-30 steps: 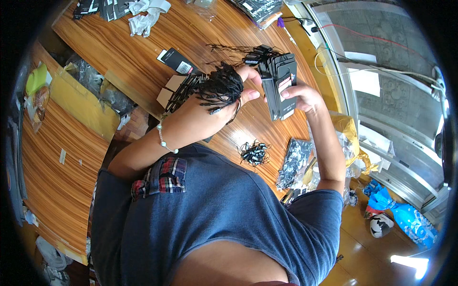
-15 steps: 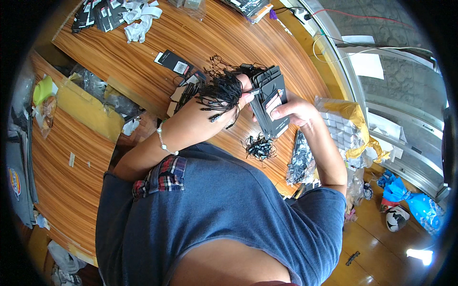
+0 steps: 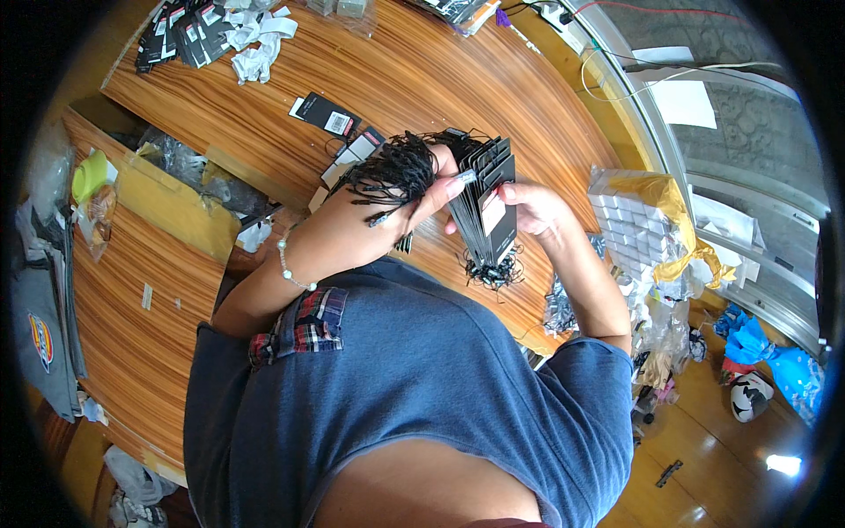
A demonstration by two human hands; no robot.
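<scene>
A thick stack of black hang tags (image 3: 487, 211) is held up over the table between my two hands. My left hand (image 3: 437, 187) is closed round the stack's upper left edge, the thumb pressing near the tag tops. A bunch of black strings (image 3: 394, 172) from the tags drapes over the back of that hand. My right hand (image 3: 533, 209) grips the stack's right side, thumb on the front tag and fingers behind. The tags are slightly fanned at their edges. Below them on the table lies a small heap of black string loops (image 3: 495, 269), partly covered by the stack.
Loose black tags (image 3: 327, 115) lie beyond my left hand. More tags (image 3: 187, 37) and white strips (image 3: 257, 58) are at the far left. On the right stands a plastic-wrapped pack of white boxes (image 3: 627, 224). A window frame (image 3: 647, 114) borders the table's right side.
The tag stack has moved slightly left and down, and its front tag is tilted more upright. My right hand has shifted with it. The stack now covers more of the string heap.
</scene>
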